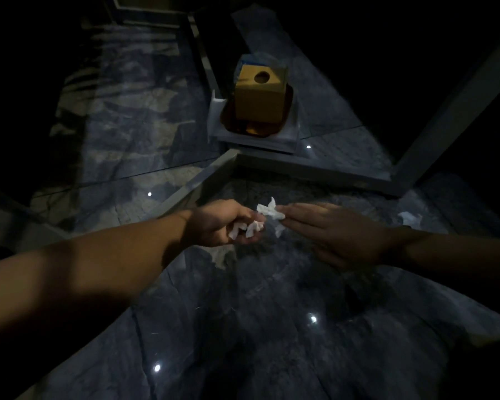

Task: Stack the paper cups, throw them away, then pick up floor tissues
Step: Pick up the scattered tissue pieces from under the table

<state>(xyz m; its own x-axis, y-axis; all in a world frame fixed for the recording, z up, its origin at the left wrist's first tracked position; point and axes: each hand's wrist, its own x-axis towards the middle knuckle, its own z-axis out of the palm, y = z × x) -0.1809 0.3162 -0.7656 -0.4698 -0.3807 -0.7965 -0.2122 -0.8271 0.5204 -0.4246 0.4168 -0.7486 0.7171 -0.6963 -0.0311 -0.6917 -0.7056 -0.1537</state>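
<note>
While the left hand (228, 223) cups crumpled tissue scraps (253, 228) at frame centre, the right hand (329, 229) pinches 1 more tissue (270, 211) beside it; a loose handover could drop scraps onto the floor (272, 327). Another tissue piece (410, 218) lies at right.

No writing, label or number can be read anywhere.

White crumpled tissue (270, 212) at my fingertips; white scraps (247, 228) in my left palm; another white tissue (410, 219) right of them. Floor (243, 327) under them: dark blue-grey marble veining, glossy. Beyond them, a mustard-yellow box (260, 95) on white trays (254, 140).
</note>
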